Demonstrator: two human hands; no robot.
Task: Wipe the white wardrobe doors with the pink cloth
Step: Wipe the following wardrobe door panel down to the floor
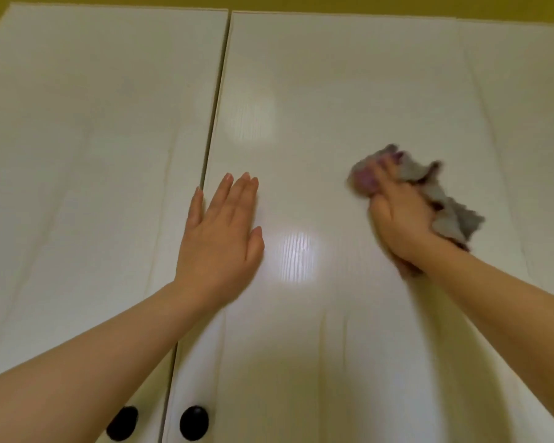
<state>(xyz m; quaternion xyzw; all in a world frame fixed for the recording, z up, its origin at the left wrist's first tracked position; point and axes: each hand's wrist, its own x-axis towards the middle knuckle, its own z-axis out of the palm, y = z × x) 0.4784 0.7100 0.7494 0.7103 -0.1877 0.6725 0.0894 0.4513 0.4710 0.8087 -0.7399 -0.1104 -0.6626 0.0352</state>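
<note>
Bracing with one hand, scrubbing with the other.
The left hand (219, 238) lies flat on the right door (349, 91), fingers straight and holding nothing, just right of the gap (219, 91) between the doors, probably to stop the door giving under pressure. Further right on the same door, the right hand (397, 222) curls its fingers round the bunched pink cloth (448, 212) (greyish and blurred from here) and presses it to the surface. No hand touches the left door (93, 123). Two black knobs (194, 423) sit nearest us.

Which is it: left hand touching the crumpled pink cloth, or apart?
Apart. The head view shows bare white wardrobe door between the left hand and the crumpled pink cloth, which the right hand grips.
</note>
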